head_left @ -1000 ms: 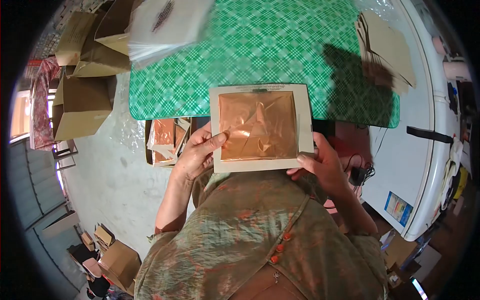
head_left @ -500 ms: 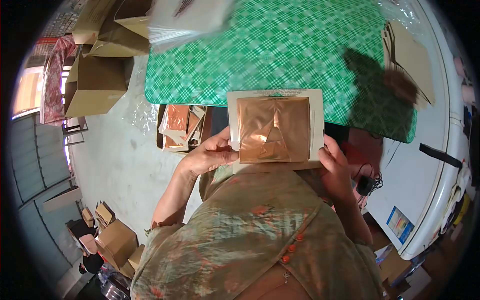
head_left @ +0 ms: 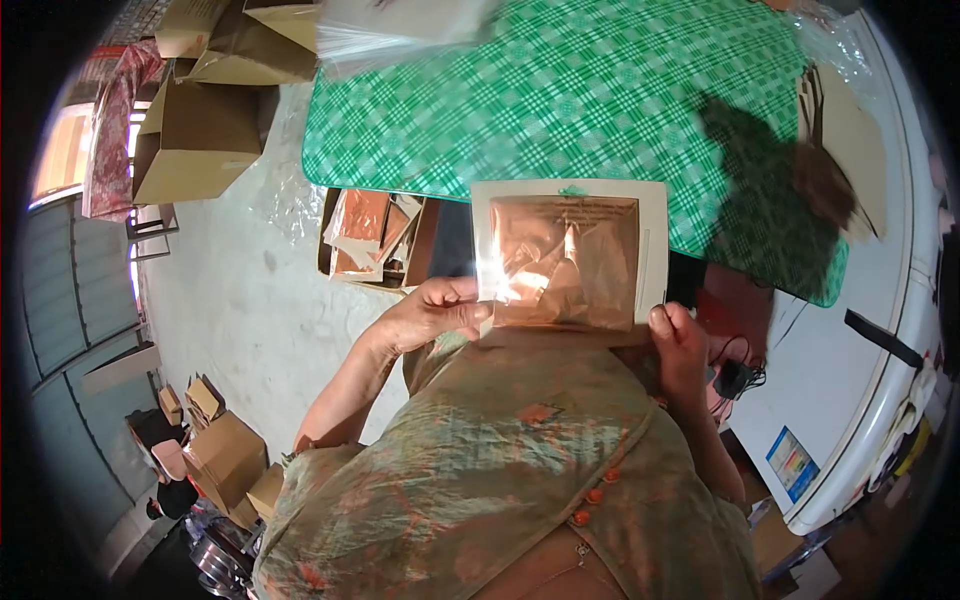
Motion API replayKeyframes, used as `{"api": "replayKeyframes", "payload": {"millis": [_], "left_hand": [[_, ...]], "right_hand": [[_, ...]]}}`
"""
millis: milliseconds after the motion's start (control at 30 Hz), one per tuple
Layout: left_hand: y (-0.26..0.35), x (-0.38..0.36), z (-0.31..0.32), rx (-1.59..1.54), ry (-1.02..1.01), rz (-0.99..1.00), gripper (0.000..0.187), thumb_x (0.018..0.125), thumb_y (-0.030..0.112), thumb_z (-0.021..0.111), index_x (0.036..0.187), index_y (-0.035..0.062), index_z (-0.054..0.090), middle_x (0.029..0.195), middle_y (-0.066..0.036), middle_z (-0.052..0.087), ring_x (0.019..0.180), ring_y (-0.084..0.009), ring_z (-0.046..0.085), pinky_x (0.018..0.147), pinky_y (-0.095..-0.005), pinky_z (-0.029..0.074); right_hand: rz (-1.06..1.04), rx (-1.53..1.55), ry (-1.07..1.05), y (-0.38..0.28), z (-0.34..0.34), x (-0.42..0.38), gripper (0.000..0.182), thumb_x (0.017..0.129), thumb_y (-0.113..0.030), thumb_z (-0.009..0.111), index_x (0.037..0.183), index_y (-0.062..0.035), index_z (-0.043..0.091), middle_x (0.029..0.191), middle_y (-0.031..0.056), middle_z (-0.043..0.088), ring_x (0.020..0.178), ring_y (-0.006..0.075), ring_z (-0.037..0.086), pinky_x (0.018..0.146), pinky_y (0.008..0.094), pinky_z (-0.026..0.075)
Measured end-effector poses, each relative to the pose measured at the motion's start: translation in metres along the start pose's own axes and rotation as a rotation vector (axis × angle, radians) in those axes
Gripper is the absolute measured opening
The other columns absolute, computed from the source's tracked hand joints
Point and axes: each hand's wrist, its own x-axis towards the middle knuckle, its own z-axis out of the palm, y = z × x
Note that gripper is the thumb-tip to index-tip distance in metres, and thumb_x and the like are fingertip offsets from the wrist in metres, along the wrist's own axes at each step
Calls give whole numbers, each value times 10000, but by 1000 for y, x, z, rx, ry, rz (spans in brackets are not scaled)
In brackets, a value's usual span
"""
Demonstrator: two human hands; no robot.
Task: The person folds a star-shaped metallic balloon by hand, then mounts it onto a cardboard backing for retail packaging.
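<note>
A pale card frame (head_left: 654,235) with a shiny copper-coloured film panel (head_left: 590,260) is held in front of my body, at the near edge of the green checked table (head_left: 420,130). My left hand (head_left: 430,315) pinches its left edge near the lower corner, thumb on top. My right hand (head_left: 680,335) grips the lower right corner between thumb and curled fingers. Bright light reflects off the film's left part, and its surface looks creased. An open box (head_left: 328,235) holding copper-coloured and white pieces stands below the table edge, left of the card.
Clear plastic sleeves (head_left: 400,35) lie at the table's far left. Cardboard boxes (head_left: 205,150) stand at the left, more (head_left: 225,455) at the lower left. Flat card pieces (head_left: 845,150) rest at the right beside a white appliance (head_left: 850,400). A black cable (head_left: 735,378) hangs near my right hand.
The card has shifted slightly right in view and tilted, with a brighter glare on the film's left. My right hand has moved slightly lower along the card's edge. The surroundings shifted with the camera.
</note>
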Motion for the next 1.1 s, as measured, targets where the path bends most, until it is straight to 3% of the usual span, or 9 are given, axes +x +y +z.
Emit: {"api": "replayKeyframes", "payload": {"millis": [100,200,233,333,433,500,700,833,1100], "left_hand": [[-5,0,-1,-67,-46,144,481,1011,66,708,1476,56,587,1118,16,704,954,-59,610,891,-257,523],[4,-3,4,-183,-117,141,683,938,2,769,1558,51,486,1426,-54,645,1217,-119,615,967,-317,534],[14,-2,15,-236,-50,139,759,912,-44,780,1583,60,442,1353,-40,683,1153,-99,636,948,-285,533],[12,1,8,1,-4,87,683,932,-75,741,1549,54,478,1245,-19,721,1074,-86,660,918,-256,535],[18,4,17,-120,25,142,470,972,-51,702,1410,33,552,1145,-10,733,989,-92,687,861,-290,600],[22,9,20,-200,48,167,393,1007,38,702,1367,-11,552,1160,-77,746,1049,-174,726,878,-334,625],[55,14,28,-134,139,129,345,1062,120,630,1358,-12,511,1086,-128,759,903,-281,781,757,-362,661],[66,21,24,-153,66,123,436,1071,172,627,1419,-20,447,1164,-183,716,903,-305,778,746,-368,658],[72,26,39,-145,103,228,631,1021,188,711,1513,-24,377,1094,-184,727,943,-307,765,768,-383,652]], "right_hand": [[70,128,-5,0,3,2,304,1098,-265,569,885,-48,566,862,-8,617,870,57,581,756,237,462],[-4,6,-42,15,-5,7,244,1087,-242,588,952,-40,571,926,29,651,909,83,629,795,254,500],[-51,20,-50,20,-6,8,210,1082,-225,592,1001,-32,573,965,44,659,927,95,641,816,262,511],[-187,252,-56,18,9,8,185,1069,-162,595,1164,-6,561,1095,86,673,981,127,665,880,284,532],[-172,109,-106,-2,6,5,254,1063,-113,574,1272,19,516,1223,130,656,1015,178,696,919,321,551],[-100,224,-107,1,8,8,233,1065,-102,554,1253,31,519,1187,168,681,994,214,722,904,355,574],[-135,260,-27,-21,9,17,216,1075,-117,525,1190,65,532,1018,243,728,870,280,766,810,403,632],[-105,274,56,-31,11,25,215,1078,-126,525,1141,78,548,1006,261,723,836,295,770,778,412,645],[-189,310,35,-24,16,31,222,1090,-162,563,1204,28,560,1013,207,725,818,239,758,768,376,643]]}}
